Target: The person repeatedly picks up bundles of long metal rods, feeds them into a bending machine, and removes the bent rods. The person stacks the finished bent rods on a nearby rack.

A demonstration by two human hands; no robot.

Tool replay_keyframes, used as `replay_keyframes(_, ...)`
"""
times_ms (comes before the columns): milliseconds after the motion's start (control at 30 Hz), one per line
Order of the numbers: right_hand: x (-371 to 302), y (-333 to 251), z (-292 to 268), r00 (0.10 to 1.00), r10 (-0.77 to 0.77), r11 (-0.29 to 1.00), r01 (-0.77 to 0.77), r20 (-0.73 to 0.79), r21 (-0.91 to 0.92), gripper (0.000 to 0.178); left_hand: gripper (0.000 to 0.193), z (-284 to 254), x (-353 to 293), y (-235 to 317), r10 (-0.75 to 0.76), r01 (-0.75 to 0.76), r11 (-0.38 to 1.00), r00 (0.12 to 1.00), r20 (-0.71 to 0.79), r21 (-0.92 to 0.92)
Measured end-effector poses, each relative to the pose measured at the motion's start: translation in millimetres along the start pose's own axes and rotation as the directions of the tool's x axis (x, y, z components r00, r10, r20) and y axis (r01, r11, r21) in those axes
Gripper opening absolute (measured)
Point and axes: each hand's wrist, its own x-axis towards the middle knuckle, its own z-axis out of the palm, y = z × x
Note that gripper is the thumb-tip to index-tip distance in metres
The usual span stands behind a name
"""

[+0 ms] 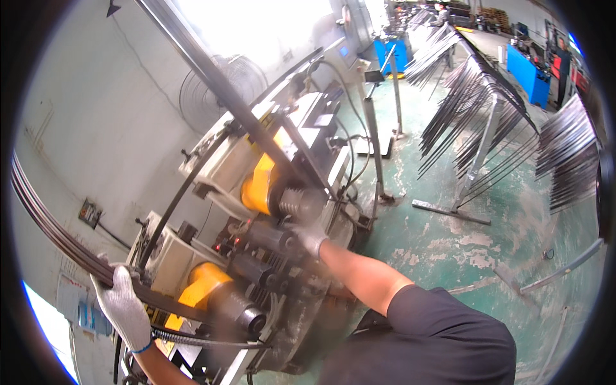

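Note:
In a white knit glove, my left hand (127,309) is closed round a bundle of long dark metal rods (61,234). The rods run from the far left edge, through my grip, toward the lower yellow-guarded part of a machine (204,282). My right hand (312,239), also gloved, is beside the machine's middle, next to a dark cylinder (273,236). Motion smears its fingers, so I cannot make out whether it holds anything. Just above it are a threaded roller (300,204) and an upper yellow guard (260,183).
Long metal bars (221,86) slant across the upper machine. A fan (234,80) stands by the wall. Racks at right carry many thin dark rods (471,106). Steel posts (374,141) rise from the worn green floor (410,250). Another person (564,67) stands by a blue cabinet (527,74).

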Motion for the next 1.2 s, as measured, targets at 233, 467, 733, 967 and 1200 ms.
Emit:
replay_keyframes(233, 7.4, 22.0, 9.1, 1.000, 0.006, 0.999, -0.006, 0.001, 0.041, 0.042, 0.040, -18.8, -0.7, 3.8, -0.114, 0.114, 0.994, 0.993, -0.037, -0.002)
replay_keyframes(467, -2.5, 13.2, -8.6, 0.985, 0.166, 0.983, -0.161, -0.057, 0.085, 0.035, 0.030, -18.7, -7.7, 34.3, -0.178, 0.179, 0.984, 0.984, -0.029, 0.025)
replay_keyframes(733, 33.8, 87.2, -32.2, 0.996, -0.006, 0.999, 0.002, 0.084, 0.043, 0.027, 0.038, -31.1, -6.9, 26.8, -0.129, 0.123, 0.975, 0.991, 0.026, 0.185)
replay_keyframes(967, 18.2, 59.2, -20.1, 0.994, 0.104, 0.986, -0.108, 0.042, 0.123, 0.027, 0.036, -32.8, -11.0, 26.9, -0.214, 0.205, 0.947, 0.977, 0.012, 0.246)
replay_keyframes(1200, 14.1, 49.5, -22.0, 0.994, 0.105, 0.989, -0.109, 0.045, 0.099, 0.027, 0.034, -28.8, -9.6, 25.2, -0.273, 0.267, 0.957, 0.961, 0.034, 0.115)
